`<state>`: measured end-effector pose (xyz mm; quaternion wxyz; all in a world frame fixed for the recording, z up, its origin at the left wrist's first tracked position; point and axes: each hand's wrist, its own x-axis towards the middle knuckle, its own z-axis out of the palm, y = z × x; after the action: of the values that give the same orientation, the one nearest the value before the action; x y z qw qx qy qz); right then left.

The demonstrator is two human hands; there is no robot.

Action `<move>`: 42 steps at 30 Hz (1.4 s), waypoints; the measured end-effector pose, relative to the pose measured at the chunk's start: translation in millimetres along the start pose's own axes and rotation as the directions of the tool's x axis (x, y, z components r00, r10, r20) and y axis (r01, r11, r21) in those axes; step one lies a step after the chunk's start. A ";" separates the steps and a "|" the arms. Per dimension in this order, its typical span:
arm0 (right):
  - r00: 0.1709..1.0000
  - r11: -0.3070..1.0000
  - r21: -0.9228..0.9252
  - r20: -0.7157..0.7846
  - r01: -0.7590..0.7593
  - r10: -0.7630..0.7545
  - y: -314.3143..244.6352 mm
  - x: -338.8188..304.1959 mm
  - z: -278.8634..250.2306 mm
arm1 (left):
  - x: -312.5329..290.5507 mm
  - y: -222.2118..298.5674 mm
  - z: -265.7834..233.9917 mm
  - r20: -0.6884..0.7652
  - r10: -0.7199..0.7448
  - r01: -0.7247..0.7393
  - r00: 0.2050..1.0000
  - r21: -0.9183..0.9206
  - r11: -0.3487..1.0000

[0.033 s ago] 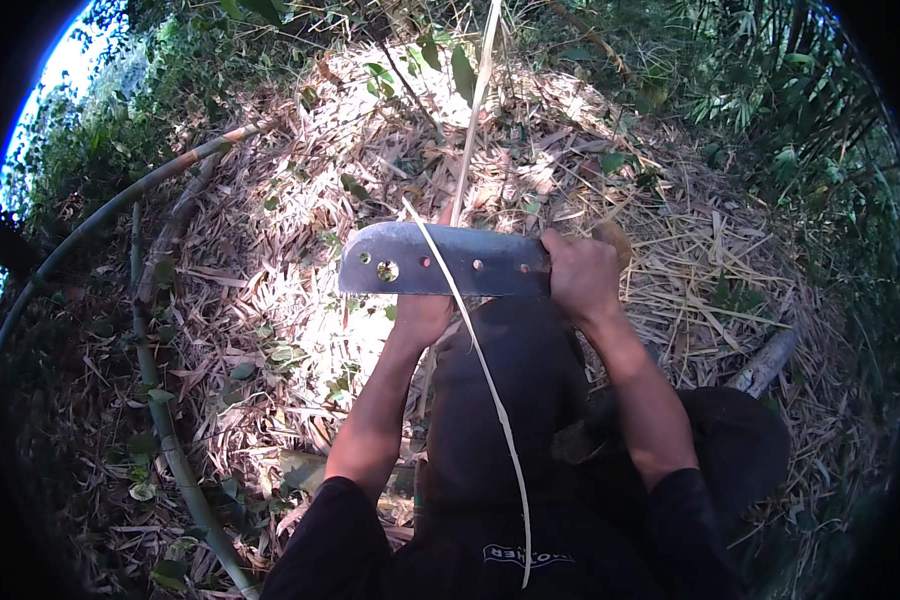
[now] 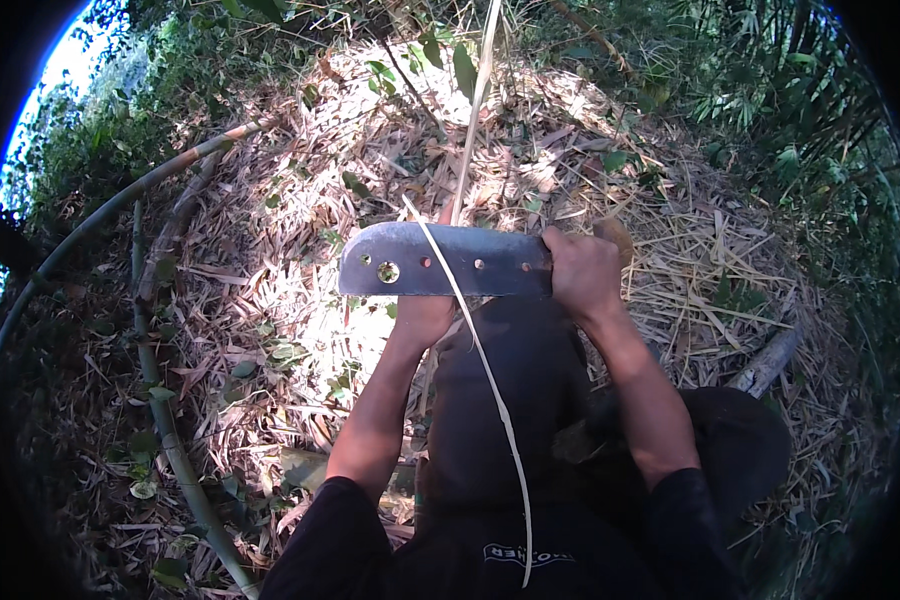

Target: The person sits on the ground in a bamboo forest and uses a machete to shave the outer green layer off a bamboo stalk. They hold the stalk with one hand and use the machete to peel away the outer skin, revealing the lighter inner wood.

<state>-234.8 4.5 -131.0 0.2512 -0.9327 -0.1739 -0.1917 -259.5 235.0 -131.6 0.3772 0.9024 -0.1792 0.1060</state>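
My right hand (image 2: 582, 275) grips the handle of a broad grey cleaver (image 2: 440, 262), whose blade has several holes and lies level, pointing left. My left hand (image 2: 425, 318) sits just under and behind the blade, closed on a thin pale bamboo stalk (image 2: 473, 110) that rises to the top edge. A narrow pale strip (image 2: 492, 385) peels from the stalk at the blade and curves down across my dark clothing toward the lower edge.
Dry bamboo leaves and straw (image 2: 300, 200) cover the sunlit ground. Long green bamboo poles (image 2: 165, 420) lie along the left. A short log (image 2: 770, 362) rests at the right by my dark-clad knee. Green undergrowth rings the patch.
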 end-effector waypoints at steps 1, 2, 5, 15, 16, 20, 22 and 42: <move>1.000 1.000 -0.013 -0.005 0.007 -0.007 -2.2 1.1 -0.9 | -4.2 -2.9 -1.6 -0.007 0.020 -0.020 1.000 0.072 0.997; 0.999 0.999 -0.019 -0.033 0.033 -0.033 -2.6 2.2 0.6 | -9.0 -7.3 -2.7 -0.012 0.042 -0.040 0.999 0.143 0.989; 0.993 0.995 -0.035 -0.075 0.093 -0.096 1.3 3.1 4.9 | -19.4 0.9 -6.8 -0.033 -0.053 0.058 0.998 0.168 0.984; 0.997 1.000 0.009 -0.076 -0.014 0.015 2.8 -13.5 12.6 | -103.4 47.3 -21.5 0.118 -0.358 0.377 0.926 -0.297 0.877; 0.997 0.999 0.034 -0.074 0.030 -0.027 0.4 -12.5 13.1 | -107.2 46.3 -26.7 0.121 -0.375 0.394 0.919 -0.299 0.869; 0.969 0.992 -0.082 -0.221 0.092 -0.108 -0.1 -2.0 -3.6 | -136.8 50.9 -45.5 0.181 -0.429 0.461 0.885 -0.201 0.864; 0.992 0.996 -0.035 -0.099 -0.084 0.080 4.0 -14.9 6.4 | -171.7 52.9 -50.3 0.206 -0.408 0.439 0.890 -0.141 0.887; 0.982 0.982 -0.168 -0.180 -0.085 0.054 4.7 -20.9 3.0 | -309.1 91.0 -100.0 0.180 -0.506 0.501 0.844 0.077 0.862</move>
<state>-250.1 -2.5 -144.6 0.1892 -0.9363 -0.1009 -0.2782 -584.1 322.8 -104.7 0.3603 0.9287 0.0293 -0.0825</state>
